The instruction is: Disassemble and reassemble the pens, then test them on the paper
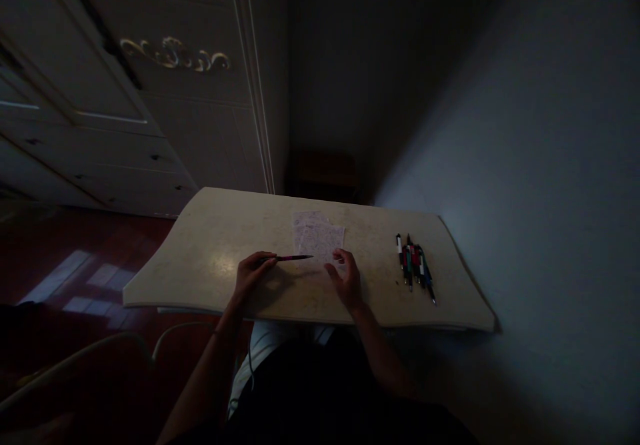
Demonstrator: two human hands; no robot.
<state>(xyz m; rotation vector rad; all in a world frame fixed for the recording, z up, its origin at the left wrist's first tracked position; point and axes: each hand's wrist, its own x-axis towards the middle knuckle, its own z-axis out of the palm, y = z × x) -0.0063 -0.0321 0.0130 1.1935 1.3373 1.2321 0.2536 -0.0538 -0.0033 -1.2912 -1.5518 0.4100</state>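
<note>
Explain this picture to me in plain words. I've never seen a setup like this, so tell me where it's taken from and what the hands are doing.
There is no machine here: these are a person's bare hands, seen by a camera worn on the head, looking forward and down. The left hand holds a slim pen, its tip pointing right. The right hand is partly open, with nothing visible in its grip. Beyond them, thin, marked paper sheets overlap on the pale table. To the right lies a loose bunch of pens. The light is dim, so the paper's markings cannot be read.
</note>
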